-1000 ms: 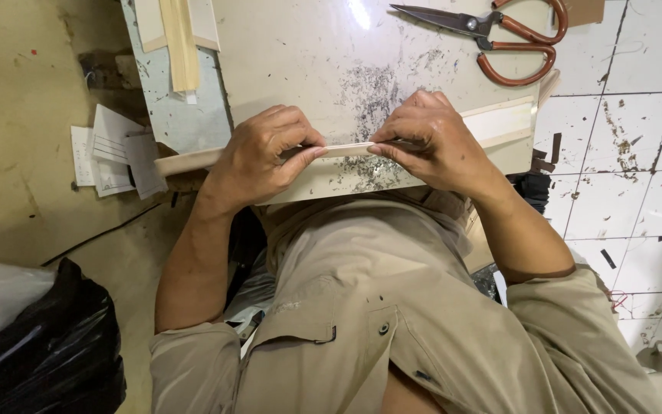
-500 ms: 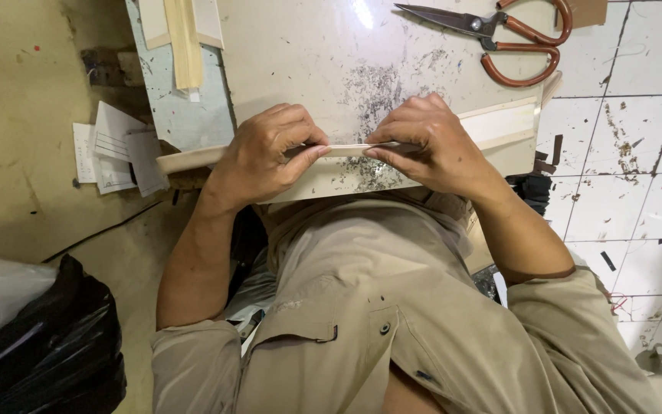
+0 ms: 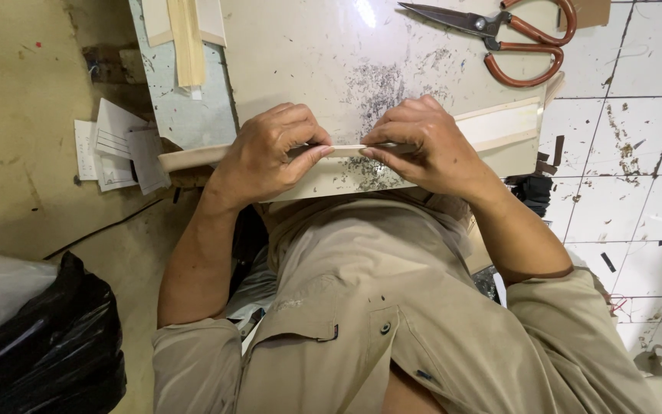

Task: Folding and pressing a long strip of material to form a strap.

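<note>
While the thin strip (image 3: pixel 346 149) lies left-to-right, left hand (image 3: pixel 270 153) and right hand (image 3: pixel 423 146) pinch it, equally near.

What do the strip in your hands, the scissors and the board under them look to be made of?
The strip looks like pale bare wood or bamboo: matte cream, thin, held by left hand and right hand. The scissors have dark, dull metal blades and glossy reddish-brown handles, probably coated. The board seems smooth and light, slightly glossy, strewn with dark shavings; its material is unclear.
</note>
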